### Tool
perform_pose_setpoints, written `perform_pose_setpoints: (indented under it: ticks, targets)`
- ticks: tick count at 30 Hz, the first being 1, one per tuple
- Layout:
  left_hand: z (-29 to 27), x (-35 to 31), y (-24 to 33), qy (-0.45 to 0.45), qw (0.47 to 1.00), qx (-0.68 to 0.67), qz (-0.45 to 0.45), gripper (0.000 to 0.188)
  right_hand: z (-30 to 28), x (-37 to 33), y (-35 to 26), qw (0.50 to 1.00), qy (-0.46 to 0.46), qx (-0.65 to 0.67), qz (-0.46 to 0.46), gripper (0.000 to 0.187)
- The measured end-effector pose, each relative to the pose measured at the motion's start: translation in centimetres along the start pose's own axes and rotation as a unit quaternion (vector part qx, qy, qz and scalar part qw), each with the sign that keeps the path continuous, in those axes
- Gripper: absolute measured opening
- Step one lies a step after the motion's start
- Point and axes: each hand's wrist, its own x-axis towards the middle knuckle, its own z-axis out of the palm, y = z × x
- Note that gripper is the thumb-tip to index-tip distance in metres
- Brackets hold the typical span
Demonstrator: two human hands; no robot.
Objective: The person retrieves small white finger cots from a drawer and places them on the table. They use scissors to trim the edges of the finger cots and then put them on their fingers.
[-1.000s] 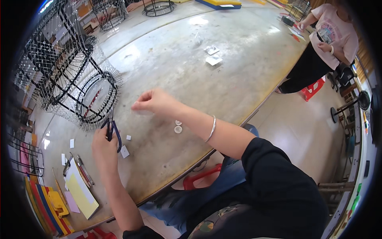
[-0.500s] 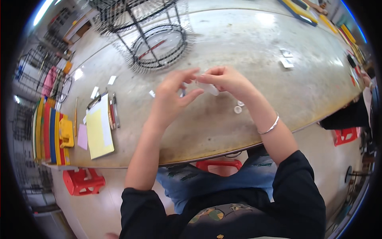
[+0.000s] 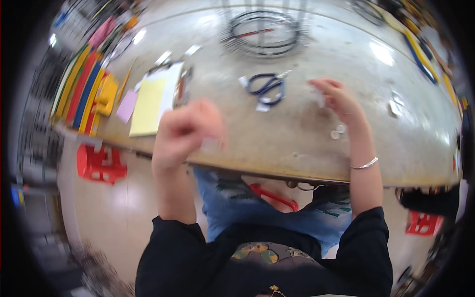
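My left hand (image 3: pixel 189 132), smeared by motion, is curled closed near the table's front edge. A small pale translucent piece (image 3: pixel 212 144) shows at its fingertips. Farther right, my right hand (image 3: pixel 339 101) pinches a small whitish translucent piece (image 3: pixel 319 97) above the tabletop. Between the hands and farther back lie scissors (image 3: pixel 267 90) with dark blue handles, beside small white pieces (image 3: pixel 262 106). Two white discs (image 3: pixel 338 131) rest on the table just below my right hand.
A round black wire rack (image 3: pixel 264 33) stands at the back. On the left are a clipboard (image 3: pixel 170 94) with yellow paper (image 3: pixel 148 106), a pink note (image 3: pixel 127 106), a yellow plastic object (image 3: pixel 106 96) and upright coloured boards (image 3: pixel 81 91). Red stools (image 3: pixel 101 166) stand below the table.
My hands, close together before, are now wide apart; the left has come back toward the table edge and curled closed. The view has shifted, and the blue-handled scissors now show fully.
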Motion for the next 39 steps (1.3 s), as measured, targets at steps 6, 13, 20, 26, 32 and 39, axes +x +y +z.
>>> perform_pose_setpoints:
  ticks: [6,13,20,26,32,39]
  targets:
    - [-5.2,-19.7,-1.0,0.035,0.880,0.026,-0.474,0.012,-2.9,1.5,2.2,0.992,0.045,0.107,-0.047,0.027]
    - [-20.1,-40.8,-8.2,0.604,0.725,0.042,-0.328,0.034,-2.0,2.1,1.8,0.989,0.070,0.127,-0.004,0.027]
    - [-22.6,-30.3,-2.9,0.619,0.696,0.303,-0.202,0.035,-2.6,1.4,2.4,0.988,0.028,0.153,-0.009,0.030]
    - [-8.1,-16.0,2.8,0.582,0.642,0.497,0.039,0.020,-1.3,0.8,0.9,0.986,0.006,0.159,-0.040,0.030]
    - [-1.4,-1.4,0.5,0.304,0.776,0.507,0.221,0.022,0.4,-0.4,-0.3,0.995,-0.025,-0.095,0.013,0.034]
    - [8.0,13.3,-8.8,0.064,0.855,0.441,0.265,0.033,-2.5,1.7,1.2,0.992,0.055,0.102,-0.053,0.036]
